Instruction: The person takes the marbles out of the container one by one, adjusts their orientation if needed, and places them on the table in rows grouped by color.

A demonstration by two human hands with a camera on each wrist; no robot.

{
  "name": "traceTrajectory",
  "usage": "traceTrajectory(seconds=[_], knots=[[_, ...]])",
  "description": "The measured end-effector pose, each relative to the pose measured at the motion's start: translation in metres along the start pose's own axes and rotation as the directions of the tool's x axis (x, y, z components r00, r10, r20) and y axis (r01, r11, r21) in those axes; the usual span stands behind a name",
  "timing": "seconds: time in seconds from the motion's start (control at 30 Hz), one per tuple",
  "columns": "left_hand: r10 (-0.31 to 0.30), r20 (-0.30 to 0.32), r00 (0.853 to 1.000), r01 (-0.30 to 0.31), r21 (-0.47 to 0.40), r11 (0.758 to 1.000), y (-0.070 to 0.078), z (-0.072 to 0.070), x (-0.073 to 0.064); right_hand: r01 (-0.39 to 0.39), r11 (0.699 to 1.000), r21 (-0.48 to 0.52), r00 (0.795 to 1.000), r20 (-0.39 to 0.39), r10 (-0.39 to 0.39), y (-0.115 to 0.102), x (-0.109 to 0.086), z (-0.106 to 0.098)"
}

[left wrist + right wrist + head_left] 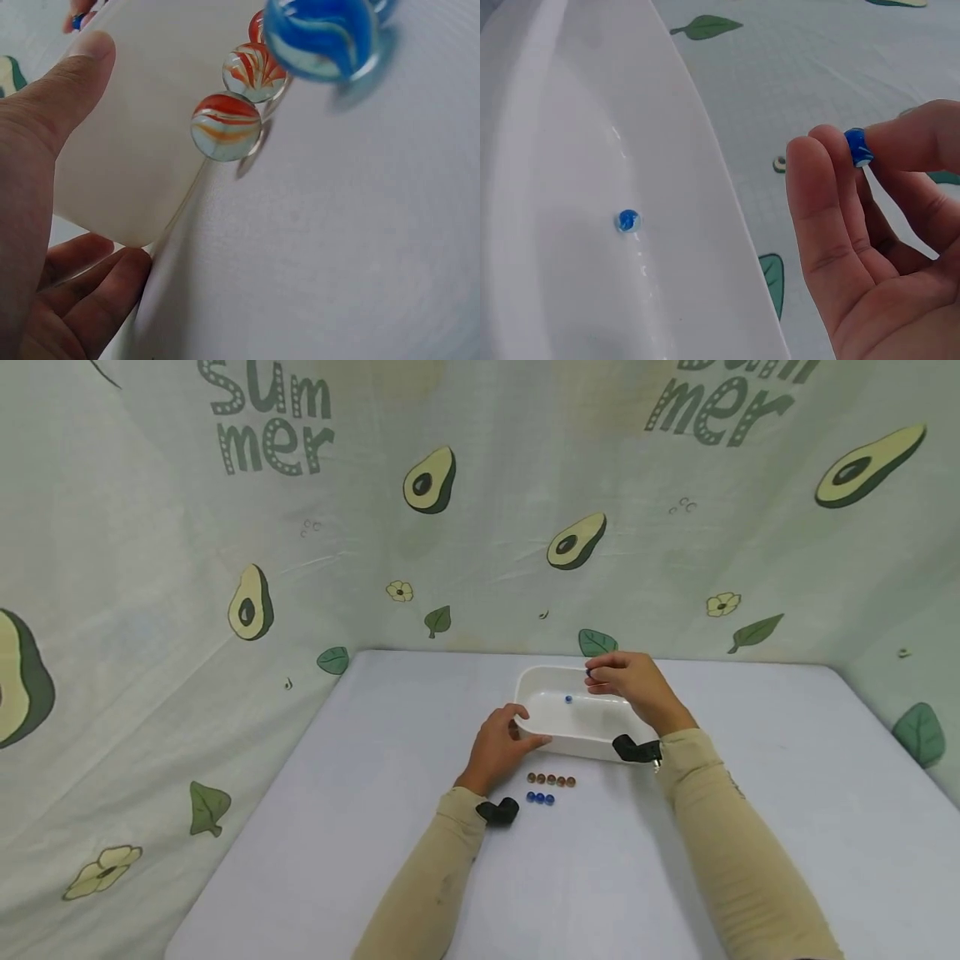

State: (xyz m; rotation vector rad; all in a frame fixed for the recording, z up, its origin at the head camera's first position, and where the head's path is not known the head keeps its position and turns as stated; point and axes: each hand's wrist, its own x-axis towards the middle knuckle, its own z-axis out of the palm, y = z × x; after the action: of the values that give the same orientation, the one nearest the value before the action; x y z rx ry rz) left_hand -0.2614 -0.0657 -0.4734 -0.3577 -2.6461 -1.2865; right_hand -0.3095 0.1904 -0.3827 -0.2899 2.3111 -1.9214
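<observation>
My right hand (632, 687) pinches a blue marble (859, 147) between thumb and fingertips, above the far right part of a white plastic tub (577, 747). Inside the tub, one blue marble (628, 220) lies on the bottom. At the tub's left end my left hand (498, 743) grips it, with the thumb (88, 64) along the near wall and the fingers (112, 296) round the corner. Just in front of the tub, several orange-red swirled marbles (551, 779) form a row. Nearer still sits a row of three blue marbles (540, 797).
A white-covered table (345, 827) carries everything. Behind it and along its left hangs a pale curtain (495, 602) printed with avocados and leaves. A black strap piece (498, 812) sits at the left wrist, another (636, 749) at the right wrist, overlapping the tub's front right.
</observation>
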Motion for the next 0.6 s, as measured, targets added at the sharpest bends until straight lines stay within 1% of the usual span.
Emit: traceTrajectory(seconds=[0.13,0.23,0.37,0.6], knots=[[-0.004,-0.006,1.0,0.004,-0.003,1.0,-0.002,0.002,-0.003,0.006,0.999,0.044,1.0,-0.014,-0.006,0.006,-0.006,0.005],[0.005,-0.008,1.0,-0.005,-0.001,1.0,-0.004,0.003,-0.004,0.013,0.998,0.069,1.0,-0.022,-0.012,0.009,-0.011,0.008],[0.022,-0.01,1.0,-0.022,-0.011,1.0,-0.004,0.004,-0.004,0.043,0.995,0.09,0.998,-0.042,-0.039,0.01,-0.02,0.008],[0.029,-0.007,1.0,-0.029,-0.012,1.0,0.0,0.003,0.001,0.083,0.993,0.086,0.996,-0.048,-0.079,0.008,-0.04,0.008]])
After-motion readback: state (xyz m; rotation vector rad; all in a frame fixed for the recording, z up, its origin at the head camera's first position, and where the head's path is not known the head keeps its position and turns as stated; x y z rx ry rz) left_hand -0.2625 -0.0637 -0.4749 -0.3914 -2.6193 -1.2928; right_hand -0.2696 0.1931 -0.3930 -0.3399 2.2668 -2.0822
